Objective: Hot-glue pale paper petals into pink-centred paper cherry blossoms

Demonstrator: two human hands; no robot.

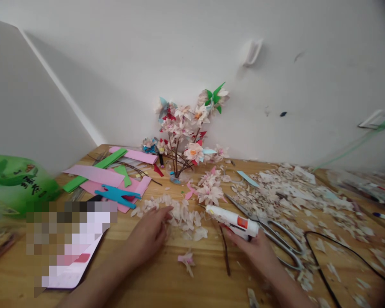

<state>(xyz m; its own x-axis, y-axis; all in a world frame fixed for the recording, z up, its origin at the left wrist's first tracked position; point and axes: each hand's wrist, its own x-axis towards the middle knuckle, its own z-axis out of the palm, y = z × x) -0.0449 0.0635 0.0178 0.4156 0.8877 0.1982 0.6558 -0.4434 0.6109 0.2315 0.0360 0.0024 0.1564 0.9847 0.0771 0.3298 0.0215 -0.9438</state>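
Observation:
My left hand (152, 229) reaches over a pile of dried white petals (188, 218) on the table. Its fingers are loosely bent and apart, the index finger stretched toward the petals, and I see nothing held. My right hand (252, 246) grips a white glue gun (231, 219) with an orange patch, its nozzle pointing left. Below the gun lies a thin brown twig (226, 252). Just beyond the nozzle sits a petal flower (210, 192). A small flower with a pink piece (186, 260) lies in front, between my hands.
Large scissors (285, 244) and a black cord (317, 265) lie right, near scattered petals (282, 192). At the back stands a bunch of handmade flowers (182, 124). Coloured paper strips (99, 175), a phone (73, 271) and a green bag (16, 184) are left.

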